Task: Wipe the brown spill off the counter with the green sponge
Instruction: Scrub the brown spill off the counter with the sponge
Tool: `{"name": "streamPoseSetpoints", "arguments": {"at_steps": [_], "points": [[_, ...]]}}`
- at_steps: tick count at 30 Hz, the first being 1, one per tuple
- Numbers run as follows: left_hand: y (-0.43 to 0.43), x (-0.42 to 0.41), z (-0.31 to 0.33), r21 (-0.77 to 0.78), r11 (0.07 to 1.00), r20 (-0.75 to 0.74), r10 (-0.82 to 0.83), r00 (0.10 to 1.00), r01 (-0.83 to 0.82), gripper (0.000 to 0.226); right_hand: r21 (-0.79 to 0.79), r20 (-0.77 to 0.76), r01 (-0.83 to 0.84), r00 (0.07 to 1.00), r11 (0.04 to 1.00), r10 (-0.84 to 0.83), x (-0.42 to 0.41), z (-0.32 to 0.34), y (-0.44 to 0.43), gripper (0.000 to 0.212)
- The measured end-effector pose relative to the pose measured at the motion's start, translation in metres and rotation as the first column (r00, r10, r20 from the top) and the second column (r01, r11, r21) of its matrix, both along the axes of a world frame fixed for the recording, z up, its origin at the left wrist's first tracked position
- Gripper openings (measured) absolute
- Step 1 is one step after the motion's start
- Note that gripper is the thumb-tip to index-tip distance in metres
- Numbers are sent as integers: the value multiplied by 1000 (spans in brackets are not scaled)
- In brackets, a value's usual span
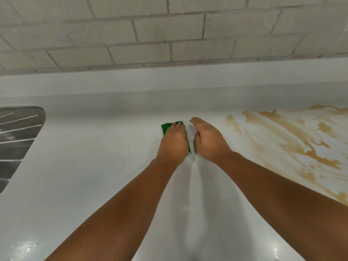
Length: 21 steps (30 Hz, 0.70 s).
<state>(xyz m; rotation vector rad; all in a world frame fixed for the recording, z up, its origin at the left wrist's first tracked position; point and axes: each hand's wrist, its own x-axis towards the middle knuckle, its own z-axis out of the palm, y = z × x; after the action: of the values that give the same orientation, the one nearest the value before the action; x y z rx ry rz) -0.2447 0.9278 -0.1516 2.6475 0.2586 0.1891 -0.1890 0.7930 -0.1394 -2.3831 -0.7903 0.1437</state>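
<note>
A green sponge (166, 127) lies flat on the white counter (94, 166) near the middle. My left hand (174, 142) lies on top of it and covers most of it, fingers bent over its far part. My right hand (207, 140) hovers just to the right of the sponge with straight fingers held together, holding nothing. The brown spill (293, 144) spreads in streaks over the right side of the counter, from the back edge toward the front right.
A ribbed metal drainboard (17, 140) of a sink sits at the left edge. A low white upstand and a grey brick wall (169, 34) close off the back of the counter.
</note>
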Motion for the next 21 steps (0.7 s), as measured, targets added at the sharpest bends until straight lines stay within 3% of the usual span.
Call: {"name": "streamPoseSetpoints", "arguments": {"at_steps": [4,11,15,18,21], "points": [[-3,1,-18,232,973,-83,17,996,2,56,-112,177,-1,984,994,20,5,-7,-32,47],[65,20,-22,265,949,-92,201,975,-170,46,-167,255,14,966,986,29,-8,-8,-75,43],[50,48,-14,231,922,-130,344,930,-309,56,-214,248,39,969,976,16,-20,-5,-99,45],[9,57,-14,142,965,-36,227,973,-220,58,-219,228,67,973,973,-15,-24,-1,-119,46],[-45,50,-15,86,996,11,11,1000,-12,53,-216,228,97,972,972,-46,-28,4,-145,45]]}}
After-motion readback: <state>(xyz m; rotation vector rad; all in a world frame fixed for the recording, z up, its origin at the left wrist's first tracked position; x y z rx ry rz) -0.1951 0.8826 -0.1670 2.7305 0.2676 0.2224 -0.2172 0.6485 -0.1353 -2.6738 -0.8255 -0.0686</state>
